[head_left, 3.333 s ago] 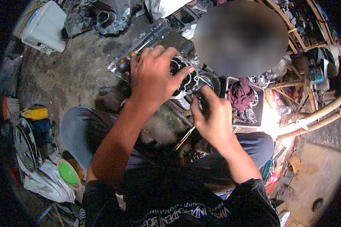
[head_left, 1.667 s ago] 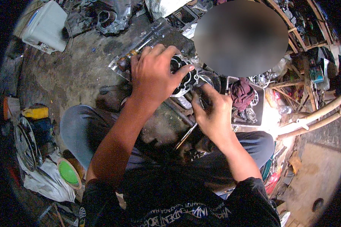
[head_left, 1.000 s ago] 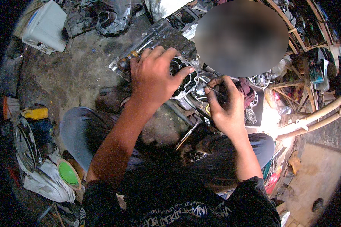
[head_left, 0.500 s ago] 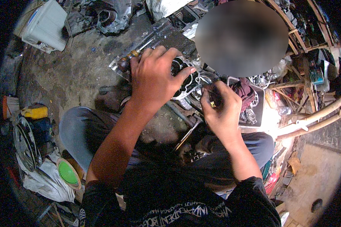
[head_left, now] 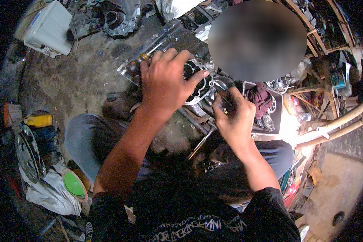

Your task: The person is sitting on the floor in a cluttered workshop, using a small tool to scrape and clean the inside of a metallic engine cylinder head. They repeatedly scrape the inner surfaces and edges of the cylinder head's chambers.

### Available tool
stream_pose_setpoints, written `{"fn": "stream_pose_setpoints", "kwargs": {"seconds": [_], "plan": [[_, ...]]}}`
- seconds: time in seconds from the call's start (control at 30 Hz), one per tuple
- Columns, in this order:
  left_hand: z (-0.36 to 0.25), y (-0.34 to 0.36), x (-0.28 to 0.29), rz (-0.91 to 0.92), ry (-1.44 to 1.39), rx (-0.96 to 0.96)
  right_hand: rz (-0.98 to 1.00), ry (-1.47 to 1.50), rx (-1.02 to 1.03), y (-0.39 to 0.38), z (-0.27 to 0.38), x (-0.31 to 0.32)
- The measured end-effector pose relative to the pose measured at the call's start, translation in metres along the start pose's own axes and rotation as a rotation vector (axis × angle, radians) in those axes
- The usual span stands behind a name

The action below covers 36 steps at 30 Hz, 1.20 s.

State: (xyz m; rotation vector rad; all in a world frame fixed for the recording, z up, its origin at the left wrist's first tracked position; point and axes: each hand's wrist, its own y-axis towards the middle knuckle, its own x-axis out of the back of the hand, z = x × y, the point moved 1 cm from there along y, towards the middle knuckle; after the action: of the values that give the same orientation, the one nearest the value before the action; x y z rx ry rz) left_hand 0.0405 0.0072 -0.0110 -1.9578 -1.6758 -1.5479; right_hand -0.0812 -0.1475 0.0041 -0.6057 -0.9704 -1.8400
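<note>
A workshop, shown by the metal housing (head_left: 198,96), screwdriver (head_left: 142,57) and stained floor (head_left: 84,76).

Wide free passage over stained grey concrete floor (head_left: 80,76) left of bare left hand (head_left: 165,80), past amber-and-dark-handled screwdriver (head_left: 134,65), but room around bare right hand (head_left: 236,116) tight: silver metal engine casing (head_left: 198,96) on its left, grey rectangular tray (head_left: 278,117) with crumpled maroon cloth (head_left: 259,101) right, slim metal bar (head_left: 201,144) below.

The grey floor (head_left: 88,76) is rough and darkly stained. On the right, a wooden shelf frame (head_left: 339,18) is crowded with clutter, and two pale poles (head_left: 345,117) curve out below it. A glaring light (head_left: 288,135) whitens the nearby area; the far left is dim.
</note>
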Motion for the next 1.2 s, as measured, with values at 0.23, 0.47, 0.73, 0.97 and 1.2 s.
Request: {"fn": "stream_pose_setpoints", "kwargs": {"seconds": [0.23,0.47,0.73,0.97,1.2], "plan": [[-0.004,0.003,0.001,0.006,0.004,-0.008,0.043,0.02,-0.067,-0.005,0.006,0.004],[-0.005,0.002,0.004,0.029,0.012,0.004,0.066,0.063,-0.032,-0.013,0.008,0.002],[-0.007,0.002,0.002,-0.003,0.021,-0.014,0.059,0.063,0.021,-0.015,0.001,0.0],[-0.002,0.001,-0.001,-0.035,-0.005,-0.029,0.088,0.069,0.054,-0.022,0.009,0.0],[-0.001,0.001,0.001,-0.014,-0.039,0.003,0.008,0.121,-0.042,0.007,0.002,0.014]]}}
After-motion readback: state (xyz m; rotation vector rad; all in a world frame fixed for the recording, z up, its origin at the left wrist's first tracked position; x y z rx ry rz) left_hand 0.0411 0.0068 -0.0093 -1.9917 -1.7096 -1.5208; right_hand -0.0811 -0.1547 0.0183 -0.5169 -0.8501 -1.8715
